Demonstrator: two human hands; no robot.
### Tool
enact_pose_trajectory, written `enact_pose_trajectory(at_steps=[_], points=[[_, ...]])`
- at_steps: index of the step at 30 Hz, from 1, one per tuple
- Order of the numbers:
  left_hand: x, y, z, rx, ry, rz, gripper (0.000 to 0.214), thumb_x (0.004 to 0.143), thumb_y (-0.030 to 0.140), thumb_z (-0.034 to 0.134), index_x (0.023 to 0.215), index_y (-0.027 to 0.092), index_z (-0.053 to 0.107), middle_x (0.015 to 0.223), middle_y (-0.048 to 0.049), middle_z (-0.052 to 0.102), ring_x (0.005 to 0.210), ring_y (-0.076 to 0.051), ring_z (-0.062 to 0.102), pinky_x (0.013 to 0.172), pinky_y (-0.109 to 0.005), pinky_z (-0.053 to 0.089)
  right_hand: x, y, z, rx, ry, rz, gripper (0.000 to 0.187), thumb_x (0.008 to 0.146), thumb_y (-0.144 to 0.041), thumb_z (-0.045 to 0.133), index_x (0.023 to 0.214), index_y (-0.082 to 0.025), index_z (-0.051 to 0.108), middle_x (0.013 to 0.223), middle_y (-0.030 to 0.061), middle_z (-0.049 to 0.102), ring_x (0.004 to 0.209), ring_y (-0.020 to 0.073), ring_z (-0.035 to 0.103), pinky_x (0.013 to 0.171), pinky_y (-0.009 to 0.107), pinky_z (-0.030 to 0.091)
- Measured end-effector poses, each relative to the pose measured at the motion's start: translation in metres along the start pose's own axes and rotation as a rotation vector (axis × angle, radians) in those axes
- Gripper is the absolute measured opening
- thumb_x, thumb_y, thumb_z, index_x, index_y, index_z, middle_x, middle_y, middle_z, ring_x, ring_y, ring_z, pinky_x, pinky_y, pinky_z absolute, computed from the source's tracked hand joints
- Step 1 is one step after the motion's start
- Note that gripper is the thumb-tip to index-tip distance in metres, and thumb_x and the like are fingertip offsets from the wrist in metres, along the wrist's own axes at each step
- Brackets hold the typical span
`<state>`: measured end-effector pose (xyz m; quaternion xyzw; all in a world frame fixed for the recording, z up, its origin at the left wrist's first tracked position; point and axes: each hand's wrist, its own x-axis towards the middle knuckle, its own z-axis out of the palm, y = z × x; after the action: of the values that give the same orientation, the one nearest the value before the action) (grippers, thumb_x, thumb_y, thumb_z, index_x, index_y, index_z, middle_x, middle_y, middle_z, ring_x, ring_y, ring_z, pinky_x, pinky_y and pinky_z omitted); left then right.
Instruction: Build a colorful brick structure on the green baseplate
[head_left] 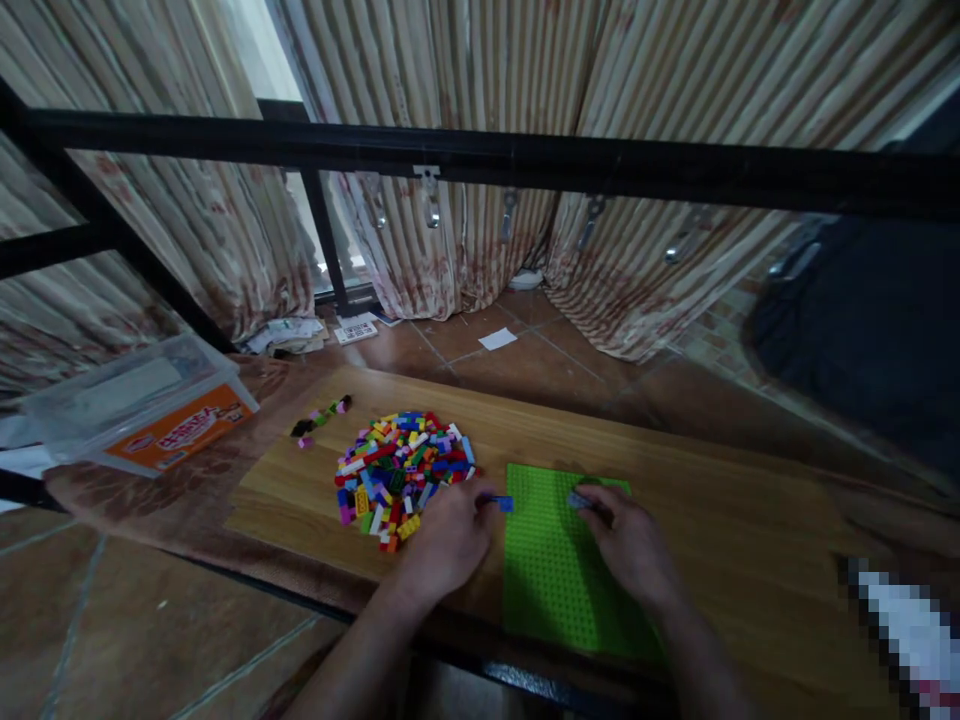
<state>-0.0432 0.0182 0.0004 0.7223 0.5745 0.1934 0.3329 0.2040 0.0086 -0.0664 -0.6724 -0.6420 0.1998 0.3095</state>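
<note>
Left hand pinching a small blue plastic brick, right hand closed on a grey plastic brick above a flat green studded baseplate; bricks likely light, stiff, best held by the sides

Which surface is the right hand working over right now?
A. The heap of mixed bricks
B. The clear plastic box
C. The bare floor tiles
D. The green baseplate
D: the right hand holds a small brick above the green studded baseplate, to the right of the heap of mixed bricks.
</note>
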Motion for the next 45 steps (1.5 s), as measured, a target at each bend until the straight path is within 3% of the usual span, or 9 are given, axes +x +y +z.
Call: enact_pose_trajectory(at_steps=[4,9,16,20,28,38,45], points=[[0.015,0.010,0.039,-0.049,-0.043,-0.023,0.018,0.086,0.020,0.050,0.096,0.019,0.065,0.089,-0.0041,0.071,0.083,-0.016,0.066,0.073,-0.024,0.046,0.000,0.003,-0.008,0.005,-0.014,-0.005,0.022,0.082,-0.031,0.052,0.096,-0.023,0.066,0.100,0.0050,0.068,0.095,0.0223,0.062,0.090,0.041,0.046],[0.030,0.015,0.058,0.038,-0.021,-0.018,0.018,0.088,0.023,0.049,0.097,0.021,0.064,0.090,-0.0034,0.072,0.085,-0.017,0.067,0.076,-0.025,0.047,0.002,0.010,-0.016,0.000,-0.013,-0.033,0.021,0.083,-0.031,0.052,0.096,-0.024,0.066,0.100,0.0052,0.068,0.097,0.0226,0.061,0.091,0.040,0.045],[0.039,0.027,0.067,0.281,-0.026,0.049,0.021,0.093,0.029,0.046,0.103,0.023,0.063,0.096,-0.0045,0.070,0.089,-0.019,0.066,0.078,-0.028,0.048,0.006,0.012,-0.017,0.098,0.079,-0.031,0.024,0.086,-0.034,0.051,0.102,-0.023,0.065,0.107,0.0058,0.066,0.100,0.0219,0.061,0.091,0.038,0.046],[0.040,0.030,0.068,0.400,-0.013,0.057,0.022,0.093,0.028,0.045,0.101,0.021,0.064,0.107,-0.0080,0.065,0.093,-0.020,0.064,0.079,-0.028,0.048,0.009,0.006,-0.006,0.138,0.040,-0.082,0.022,0.087,-0.031,0.051,0.103,-0.024,0.063,0.104,0.0050,0.066,0.099,0.0208,0.060,0.091,0.037,0.046],[0.038,0.021,0.071,0.349,-0.005,0.190,0.023,0.090,0.023,0.048,0.109,0.026,0.061,0.112,-0.0045,0.060,0.093,-0.018,0.061,0.081,-0.028,0.048,0.001,0.005,-0.008,0.037,-0.068,-0.145,0.016,0.087,-0.020,0.053,0.097,-0.024,0.065,0.097,0.0034,0.066,0.095,0.0210,0.058,0.087,0.037,0.044],[0.040,0.017,0.074,0.330,-0.004,0.215,0.021,0.090,0.025,0.050,0.105,0.026,0.065,0.109,-0.0038,0.061,0.092,-0.016,0.062,0.081,-0.026,0.048,-0.004,0.005,-0.004,-0.021,-0.045,-0.215,0.018,0.083,-0.016,0.059,0.095,-0.027,0.067,0.092,0.0014,0.066,0.092,0.0211,0.056,0.084,0.037,0.042],[0.039,0.020,0.077,0.346,0.017,0.190,0.024,0.091,0.024,0.048,0.105,0.026,0.067,0.110,-0.0040,0.063,0.091,-0.017,0.063,0.079,-0.026,0.049,-0.006,0.005,-0.006,-0.014,-0.043,-0.205,0.016,0.086,-0.022,0.058,0.098,-0.025,0.069,0.093,0.0029,0.066,0.093,0.0211,0.057,0.084,0.036,0.043]])
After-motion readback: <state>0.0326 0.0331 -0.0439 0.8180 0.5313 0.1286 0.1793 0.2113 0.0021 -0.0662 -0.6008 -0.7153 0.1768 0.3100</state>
